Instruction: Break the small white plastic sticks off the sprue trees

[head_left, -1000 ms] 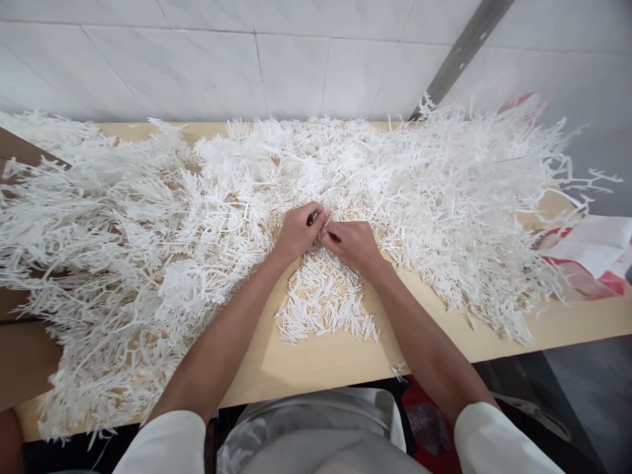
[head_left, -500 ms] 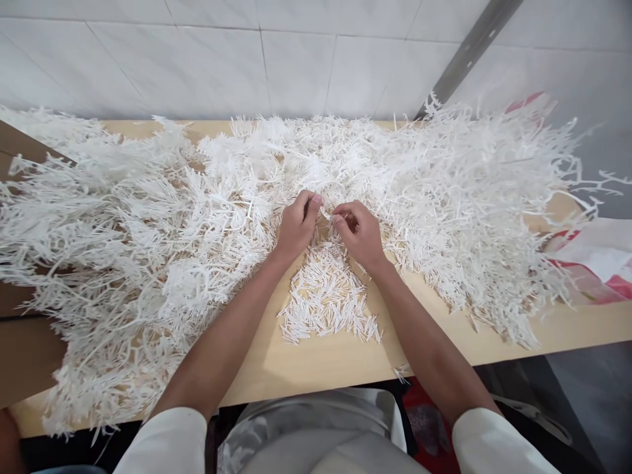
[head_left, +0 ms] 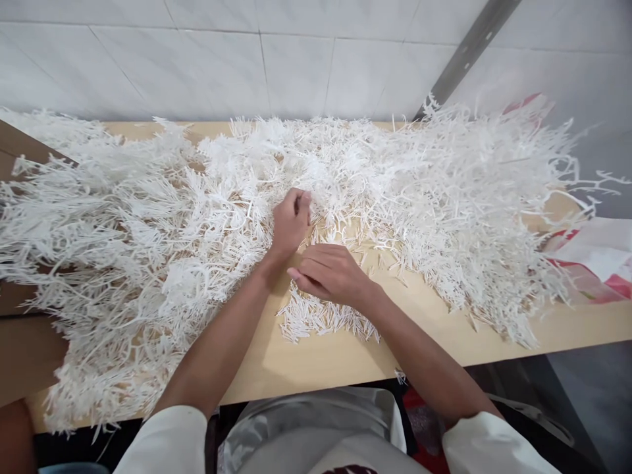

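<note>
Near the table (head_left: pixel 316 362) edge lies a small pile of short white sticks (head_left: pixel 320 315). The right hand (head_left: pixel 330 273) rests flat on it, fingers loose. Farther back, the left hand (head_left: pixel 290 220) pinches a branchy white plastic piece (head_left: pixel 320 197) in the big heap (head_left: pixel 148 217).

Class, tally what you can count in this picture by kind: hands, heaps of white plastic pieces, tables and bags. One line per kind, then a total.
Bare hands: 2, left hand, right hand
Heaps: 2, tangled white plastic branches, small loose white plastic sticks
Pale wooden table: 1
Red-and-white plastic bag: 1
Total: 6
</note>
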A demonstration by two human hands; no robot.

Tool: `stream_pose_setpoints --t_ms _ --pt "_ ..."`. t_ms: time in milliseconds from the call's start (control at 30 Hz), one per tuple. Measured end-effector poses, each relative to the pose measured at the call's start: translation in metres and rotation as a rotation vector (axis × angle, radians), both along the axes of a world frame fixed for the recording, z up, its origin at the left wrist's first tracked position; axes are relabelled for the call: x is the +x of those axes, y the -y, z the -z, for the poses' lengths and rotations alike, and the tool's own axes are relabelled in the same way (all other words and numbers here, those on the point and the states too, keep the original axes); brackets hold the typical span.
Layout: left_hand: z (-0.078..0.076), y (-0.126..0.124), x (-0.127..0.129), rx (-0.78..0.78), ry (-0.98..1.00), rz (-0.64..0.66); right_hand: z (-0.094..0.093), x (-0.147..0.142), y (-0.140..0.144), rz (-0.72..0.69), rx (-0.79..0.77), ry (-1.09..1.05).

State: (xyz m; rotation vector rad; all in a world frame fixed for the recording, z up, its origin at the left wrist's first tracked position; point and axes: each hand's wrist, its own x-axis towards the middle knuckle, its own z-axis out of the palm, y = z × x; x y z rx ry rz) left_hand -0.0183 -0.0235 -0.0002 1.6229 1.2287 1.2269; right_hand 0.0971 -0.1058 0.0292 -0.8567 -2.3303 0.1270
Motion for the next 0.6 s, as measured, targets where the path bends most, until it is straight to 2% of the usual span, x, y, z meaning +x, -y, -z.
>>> stream_pose_setpoints --t_ms 67,100,200,267,400,600 --pt "-0.002 0.003 0.001 0.043 -0.017 0.092 0.001 0.001 -0.001 0.031 0.002 -0.036" --pt "-0.003 0.004 0.002 0.068 -0.036 0.137 0.002 0.005 -0.005 0.095 -0.029 -0.088" --pt "-0.006 0.007 0.002 0.134 -0.089 0.178 0.009 0.023 -0.023 0.387 -0.241 -0.338" --pt "-0.006 0.008 0.002 0.154 -0.102 0.185 0.014 0.032 -0.033 0.461 -0.346 -0.470" --pt "-0.003 0.007 0.002 0.173 -0.101 0.193 0.020 0.037 -0.039 0.466 -0.433 -0.537" --pt "0.000 0.005 0.003 0.160 -0.114 0.078 0.022 0.036 -0.039 0.453 -0.485 -0.623"
